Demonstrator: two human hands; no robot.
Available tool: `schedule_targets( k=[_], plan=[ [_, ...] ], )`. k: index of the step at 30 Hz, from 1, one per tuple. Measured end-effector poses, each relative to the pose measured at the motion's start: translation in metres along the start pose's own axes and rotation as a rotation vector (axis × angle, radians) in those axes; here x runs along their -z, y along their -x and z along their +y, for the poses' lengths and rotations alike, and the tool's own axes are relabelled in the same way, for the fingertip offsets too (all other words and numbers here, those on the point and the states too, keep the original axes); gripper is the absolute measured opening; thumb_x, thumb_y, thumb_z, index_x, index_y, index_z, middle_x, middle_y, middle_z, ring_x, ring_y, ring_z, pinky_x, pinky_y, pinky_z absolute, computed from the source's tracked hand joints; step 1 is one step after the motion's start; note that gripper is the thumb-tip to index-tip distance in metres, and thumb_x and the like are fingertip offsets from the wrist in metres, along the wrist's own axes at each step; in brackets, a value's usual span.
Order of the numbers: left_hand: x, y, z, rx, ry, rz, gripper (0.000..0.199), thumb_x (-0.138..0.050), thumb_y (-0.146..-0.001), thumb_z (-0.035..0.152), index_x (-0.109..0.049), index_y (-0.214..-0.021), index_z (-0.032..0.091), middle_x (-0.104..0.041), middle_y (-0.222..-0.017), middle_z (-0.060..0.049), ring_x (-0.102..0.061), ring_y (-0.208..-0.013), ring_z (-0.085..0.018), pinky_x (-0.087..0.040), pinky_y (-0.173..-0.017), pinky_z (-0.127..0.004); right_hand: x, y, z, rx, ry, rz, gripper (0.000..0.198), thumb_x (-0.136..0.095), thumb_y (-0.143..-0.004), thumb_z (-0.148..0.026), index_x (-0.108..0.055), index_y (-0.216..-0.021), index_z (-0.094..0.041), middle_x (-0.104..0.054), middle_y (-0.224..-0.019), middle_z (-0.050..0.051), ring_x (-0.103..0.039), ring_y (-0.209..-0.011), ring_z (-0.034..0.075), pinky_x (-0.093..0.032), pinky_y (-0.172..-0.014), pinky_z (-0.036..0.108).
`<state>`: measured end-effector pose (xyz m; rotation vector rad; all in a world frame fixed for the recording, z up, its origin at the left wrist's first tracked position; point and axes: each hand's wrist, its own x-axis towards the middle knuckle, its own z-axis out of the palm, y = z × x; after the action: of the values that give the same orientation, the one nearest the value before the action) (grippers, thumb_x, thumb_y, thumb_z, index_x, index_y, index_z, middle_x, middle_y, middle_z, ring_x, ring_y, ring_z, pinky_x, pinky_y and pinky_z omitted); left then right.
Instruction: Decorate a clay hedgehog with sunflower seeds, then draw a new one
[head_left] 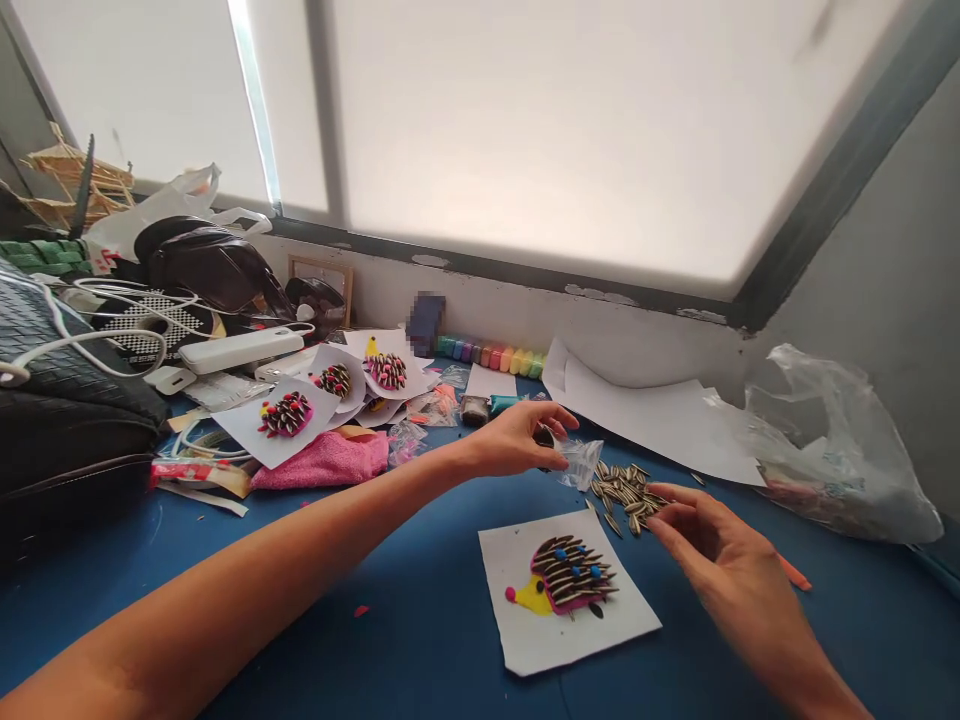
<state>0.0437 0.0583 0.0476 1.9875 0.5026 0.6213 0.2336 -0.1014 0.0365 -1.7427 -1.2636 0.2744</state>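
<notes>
My left hand (521,438) is closed on a small clear plastic packet (579,462) with something dark in it, probably black clay. Just right of the packet lies a heap of striped sunflower seeds (621,490). At the heap's right edge, my right hand (724,555) has its thumb and forefinger curved and apart, the tips touching or very near the seeds. Below the packet, a white card (517,645) bears a hedgehog (570,575) with a yellow face, red nose, seed spines and blue dots.
Several finished hedgehog cards (244,410) overlap at the left, beside a pink cloth (322,462). A row of coloured clay (491,355) stands at the back. White paper (660,410) and a plastic bag (840,450) lie right. A black bag (67,400) is far left.
</notes>
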Motion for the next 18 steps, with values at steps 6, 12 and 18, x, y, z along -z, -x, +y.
schedule_targets(
  k=[6, 12, 18],
  plan=[
    [-0.02, -0.013, 0.006, -0.024, 0.175, -0.044, 0.043, -0.066, -0.071, 0.005, -0.06, -0.114, 0.01, -0.06, -0.086, -0.001, -0.053, -0.072, -0.008, -0.046, -0.064, -0.02, 0.003, -0.005, -0.007, -0.053, -0.057, -0.086, 0.039, -0.07, -0.069, -0.055, -0.076, -0.084, -0.02, -0.072, -0.069, 0.004, -0.069, -0.066, 0.021, -0.056, -0.064, 0.032],
    [-0.036, -0.016, 0.006, -0.061, 0.069, -0.115, 0.042, -0.067, -0.071, 0.007, -0.064, -0.113, 0.011, -0.061, -0.081, 0.0, -0.054, -0.071, -0.009, -0.045, -0.063, -0.021, 0.0, -0.004, -0.005, -0.091, -0.109, -0.164, 0.041, -0.066, -0.076, -0.056, -0.076, -0.084, -0.017, -0.073, -0.073, 0.006, -0.069, -0.07, 0.021, -0.057, -0.07, 0.034],
    [-0.035, -0.012, 0.009, -0.02, 0.182, -0.19, 0.029, -0.066, -0.079, 0.015, -0.068, -0.107, 0.01, -0.066, -0.087, -0.004, -0.057, -0.071, -0.008, -0.048, -0.062, -0.02, -0.003, -0.003, -0.009, -0.088, -0.122, -0.138, 0.028, -0.064, -0.074, -0.047, -0.066, -0.065, -0.02, -0.066, -0.063, 0.002, -0.061, -0.061, 0.017, -0.054, -0.062, 0.03]
  ],
)
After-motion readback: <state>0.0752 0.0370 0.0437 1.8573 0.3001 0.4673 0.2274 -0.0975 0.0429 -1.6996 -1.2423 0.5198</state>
